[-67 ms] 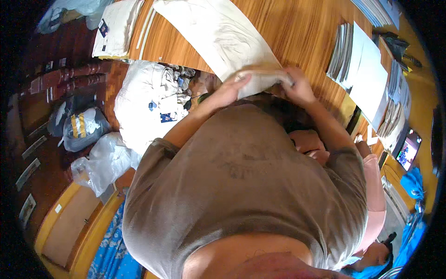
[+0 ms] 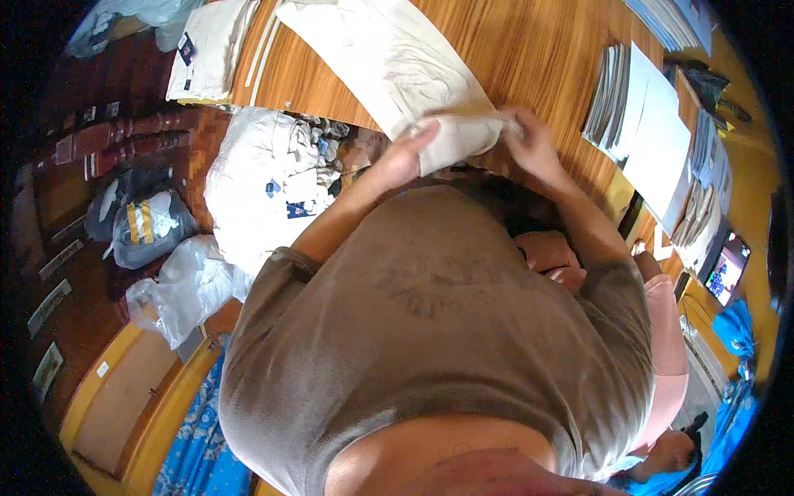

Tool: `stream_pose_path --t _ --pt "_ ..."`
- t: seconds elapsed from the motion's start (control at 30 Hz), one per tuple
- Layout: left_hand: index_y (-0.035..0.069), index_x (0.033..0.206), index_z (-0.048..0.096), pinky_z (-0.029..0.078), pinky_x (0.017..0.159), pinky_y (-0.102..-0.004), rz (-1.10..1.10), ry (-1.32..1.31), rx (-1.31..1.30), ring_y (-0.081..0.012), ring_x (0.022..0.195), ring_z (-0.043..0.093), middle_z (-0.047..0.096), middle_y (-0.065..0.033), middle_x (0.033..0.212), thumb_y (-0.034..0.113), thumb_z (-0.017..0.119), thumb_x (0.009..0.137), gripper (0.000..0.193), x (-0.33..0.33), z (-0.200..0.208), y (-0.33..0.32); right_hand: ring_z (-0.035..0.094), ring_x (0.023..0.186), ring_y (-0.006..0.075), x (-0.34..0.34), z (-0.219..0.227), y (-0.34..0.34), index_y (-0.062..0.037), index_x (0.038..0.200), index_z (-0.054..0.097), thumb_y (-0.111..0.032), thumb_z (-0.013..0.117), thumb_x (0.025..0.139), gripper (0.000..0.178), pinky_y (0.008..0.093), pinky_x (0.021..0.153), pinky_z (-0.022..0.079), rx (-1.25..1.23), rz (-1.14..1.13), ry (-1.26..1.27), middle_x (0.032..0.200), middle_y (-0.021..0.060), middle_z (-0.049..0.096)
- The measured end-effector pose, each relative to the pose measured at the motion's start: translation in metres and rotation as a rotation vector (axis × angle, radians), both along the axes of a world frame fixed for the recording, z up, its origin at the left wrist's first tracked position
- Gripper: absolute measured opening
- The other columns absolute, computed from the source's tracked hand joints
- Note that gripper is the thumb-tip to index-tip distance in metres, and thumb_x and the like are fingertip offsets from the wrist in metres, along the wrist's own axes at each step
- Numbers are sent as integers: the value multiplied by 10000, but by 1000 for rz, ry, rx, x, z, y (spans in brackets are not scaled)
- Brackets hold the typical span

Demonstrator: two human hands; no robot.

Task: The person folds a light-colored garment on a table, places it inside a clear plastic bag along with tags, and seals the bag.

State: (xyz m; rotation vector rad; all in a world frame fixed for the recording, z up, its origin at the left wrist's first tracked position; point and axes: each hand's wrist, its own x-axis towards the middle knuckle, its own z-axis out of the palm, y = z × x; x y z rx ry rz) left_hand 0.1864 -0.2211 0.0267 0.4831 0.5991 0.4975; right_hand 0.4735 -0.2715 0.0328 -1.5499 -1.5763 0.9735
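A long cream garment (image 2: pixel 405 62), folded lengthwise into a strip, lies across the wooden tabletop (image 2: pixel 529 58) and reaches its near edge. Its near end is turned up or bunched between my hands. My left hand (image 2: pixel 403 159) is closed on the left side of this end, thumb on top. At the right corner, my right hand (image 2: pixel 532 145) pinches the cloth, its fingertips slightly blurred. The underside of the near end is hidden.
A folded cream garment with a dark tag (image 2: pixel 217 50) lies at the table's far left. White garments (image 2: pixel 256 182) are heaped below. Flat sheets (image 2: pixel 653 140) are stacked on the right, near a lit phone (image 2: pixel 728 269). Another person in a pink sleeve (image 2: pixel 668 355) is at my right.
Both hands have shifted slightly, and the cloth's near end now shows a broader, flatter face between them. My right hand's fingers have moved a little upward along the corner.
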Motion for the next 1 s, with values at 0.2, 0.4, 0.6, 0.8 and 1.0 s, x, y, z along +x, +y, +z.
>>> stream_pose_path --t 0.2,0.4,0.6,0.8,1.0 --pt "-32 1397 551 476 1033 -456 360 848 555 -345 1207 621 604 -189 1405 250 633 1010 486 -35 24 89 735 982 358 -75 -1 162 -40 1187 719 -410 708 942 444 427 863 572 21 -231 -145 1043 229 746" --pt "70 1468 500 308 1195 -552 16 918 1890 -405 1457 384 445 -236 1529 313 751 868 694 -49 40 102 721 954 418 -96 -24 177 -60 1141 730 -483 689 936 472 493 859 565 47 -226 -372 998 231 746" --pt "181 1585 398 215 1223 -654 -608 981 2185 -457 1549 207 197 -188 1699 299 683 897 754 -47 7 100 723 928 408 -69 -15 175 -83 1109 726 -437 682 942 394 509 817 570 -72 -238 -417 1024 215 745" --pt "199 1593 393 247 1207 -661 -421 905 2169 -457 1549 206 215 -186 1694 218 595 928 695 -54 -32 90 627 1210 358 -57 16 88 -75 1253 649 -357 795 834 525 458 972 526 181 124 -540 1334 191 634" --pt "107 1552 445 326 1194 -585 -531 641 2104 -393 1500 325 348 -184 1631 212 601 952 629 -80 -10 85 290 1547 331 -63 32 30 -138 1536 437 -444 844 735 950 523 1283 145 137 528 -673 1612 87 429"
